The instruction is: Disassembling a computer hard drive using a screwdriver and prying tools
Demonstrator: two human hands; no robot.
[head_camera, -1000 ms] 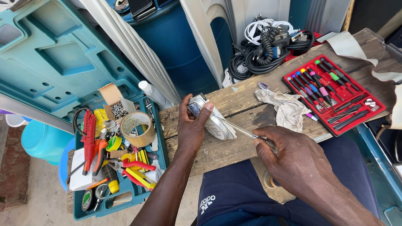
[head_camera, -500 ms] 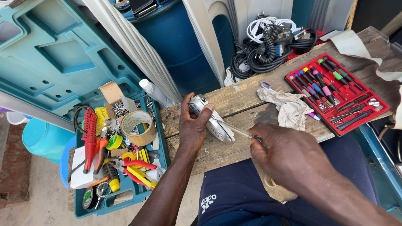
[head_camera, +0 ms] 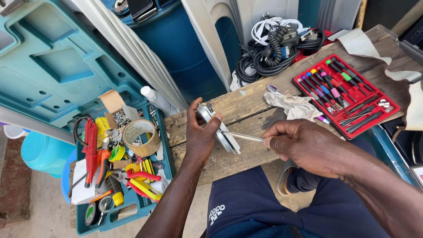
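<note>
My left hand (head_camera: 200,134) grips a small flat silver device (head_camera: 220,128) on edge against the wooden bench top (head_camera: 229,158). My right hand (head_camera: 304,143) pinches a thin metal screwdriver (head_camera: 246,137), its tip touching the side of the silver device. Both hands sit above the bench's near edge, over my dark blue trousers (head_camera: 246,202).
An open teal toolbox (head_camera: 119,145) full of pliers, tape rolls and screws stands at the left. A red tray of small screwdrivers (head_camera: 346,94) and a crumpled rag (head_camera: 293,105) lie on the bench at the right. Black and white cables (head_camera: 275,44) pile up behind.
My right hand has shifted along the screwdriver, its tip still at the silver device. My left hand keeps its grip.
</note>
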